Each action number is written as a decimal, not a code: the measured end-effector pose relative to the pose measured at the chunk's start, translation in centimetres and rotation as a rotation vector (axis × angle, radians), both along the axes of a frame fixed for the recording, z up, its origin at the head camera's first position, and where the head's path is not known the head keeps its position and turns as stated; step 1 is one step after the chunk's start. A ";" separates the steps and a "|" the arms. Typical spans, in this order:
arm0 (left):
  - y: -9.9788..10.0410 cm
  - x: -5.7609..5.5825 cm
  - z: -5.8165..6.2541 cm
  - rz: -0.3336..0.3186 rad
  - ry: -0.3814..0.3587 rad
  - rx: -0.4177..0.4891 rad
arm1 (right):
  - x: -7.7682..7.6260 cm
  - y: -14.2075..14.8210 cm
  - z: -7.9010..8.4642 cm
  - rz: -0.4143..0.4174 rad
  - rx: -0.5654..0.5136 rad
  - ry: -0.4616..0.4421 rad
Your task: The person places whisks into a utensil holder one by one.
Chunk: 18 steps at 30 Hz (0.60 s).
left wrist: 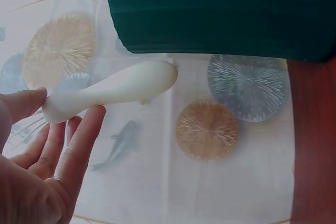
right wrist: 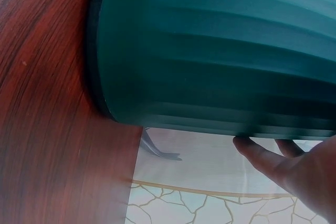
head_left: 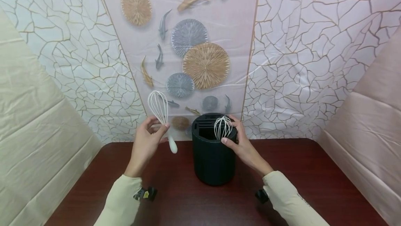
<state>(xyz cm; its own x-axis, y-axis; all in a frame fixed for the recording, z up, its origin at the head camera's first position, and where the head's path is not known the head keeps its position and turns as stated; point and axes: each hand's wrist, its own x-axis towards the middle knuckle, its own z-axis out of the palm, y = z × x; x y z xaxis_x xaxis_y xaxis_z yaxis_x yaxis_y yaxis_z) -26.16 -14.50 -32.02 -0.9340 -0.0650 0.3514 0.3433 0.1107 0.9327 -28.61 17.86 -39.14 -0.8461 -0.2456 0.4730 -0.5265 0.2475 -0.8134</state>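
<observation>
A white whisk is pinched between the thumb and fingers of my left hand, left of the dark green utensil holder. Its wire loops point up and its pale handle slants down to the right. The holder stands upright on the table. A second whisk shows its wire loops above the holder's opening; its handle is hidden inside. My right hand grips the holder's right side near the rim, thumb in front by the second whisk's base, fingers behind. Whether the thumb touches that whisk, I cannot tell.
The dark red wooden table lies under the holder. Behind it hangs a patterned cloth with fish and round motifs, and beige cloth panels slope along both sides. Slots divide part of the holder's top.
</observation>
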 end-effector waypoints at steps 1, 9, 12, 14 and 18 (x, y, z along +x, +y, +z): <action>0.1 0.0 0.2 0.000 0.007 0.000 | 0.0 0.0 0.0 0.000 -0.001 0.001; 0.9 0.2 1.6 0.028 0.054 -0.027 | -0.1 0.1 -0.1 -0.002 0.005 0.007; 1.2 0.4 1.9 0.031 0.071 -0.025 | -0.1 0.1 -0.2 0.000 0.001 0.009; 1.3 0.5 2.1 0.035 0.082 -0.023 | -0.2 0.1 -0.2 0.002 -0.004 0.010; 1.8 0.8 2.5 0.042 0.109 -0.035 | -0.3 0.1 -0.2 0.004 -0.012 0.012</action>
<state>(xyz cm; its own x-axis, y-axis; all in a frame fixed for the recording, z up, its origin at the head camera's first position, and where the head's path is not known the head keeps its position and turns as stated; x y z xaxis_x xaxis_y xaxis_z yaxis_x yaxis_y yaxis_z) -25.34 -12.69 -29.53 -0.8868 -0.0892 0.4535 0.4368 0.1593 0.8854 -28.87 17.94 -39.32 -0.8396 -0.2433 0.4857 -0.5369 0.2352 -0.8102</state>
